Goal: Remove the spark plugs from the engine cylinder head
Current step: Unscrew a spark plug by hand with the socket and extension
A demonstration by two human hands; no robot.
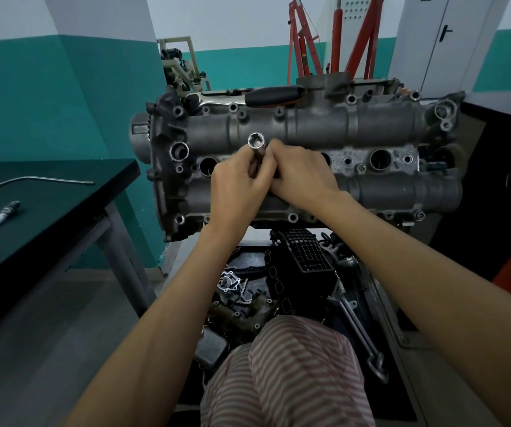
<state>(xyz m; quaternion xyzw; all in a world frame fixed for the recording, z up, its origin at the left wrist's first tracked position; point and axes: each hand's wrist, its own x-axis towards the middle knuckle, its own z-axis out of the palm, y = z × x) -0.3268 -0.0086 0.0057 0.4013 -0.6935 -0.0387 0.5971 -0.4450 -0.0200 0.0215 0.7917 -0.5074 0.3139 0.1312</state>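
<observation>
Head view: we hold the plug socket over the cylinder head, mid-extraction.

Our left hand (238,183) grips the socket tube (256,151) around its shaft, open hex end up; our right hand (299,177) curls in beside it, fingertips pinching the same tube lower down. Both sit over a plug well in the middle row of the cylinder head (306,155), left of center. One spark plug (4,214) lies on the black tabletop (63,204), near its left edge. Ratchet (248,97) rests along the head's far edge. Likely step: seating or lifting the socket; whether a plug is inside, we can't tell. Next: keep the tube straight in the well.
</observation>
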